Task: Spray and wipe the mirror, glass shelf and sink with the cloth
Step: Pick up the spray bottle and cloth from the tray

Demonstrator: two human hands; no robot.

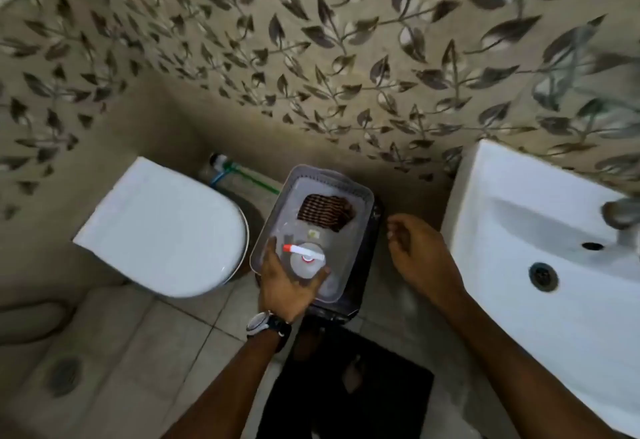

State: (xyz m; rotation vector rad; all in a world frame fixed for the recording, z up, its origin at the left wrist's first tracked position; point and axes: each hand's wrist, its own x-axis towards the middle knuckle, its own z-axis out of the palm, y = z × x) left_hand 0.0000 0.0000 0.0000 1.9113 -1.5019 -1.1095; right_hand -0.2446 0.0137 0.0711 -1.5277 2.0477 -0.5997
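Note:
A clear plastic basket stands on a dark stool between the toilet and the sink. A white spray bottle with a red-tipped nozzle stands in its near end. My left hand wraps around the bottle's body. A folded brown striped cloth lies in the basket's far end. My right hand hovers just right of the basket, fingers loosely curled, holding nothing. The white sink fills the right side, with its drain and a blurred tap. Mirror and glass shelf are out of view.
A white toilet with its lid down stands to the left of the basket. A black mat lies on the tiled floor under me. A floor drain sits at the lower left. Leaf-patterned tiles cover the wall.

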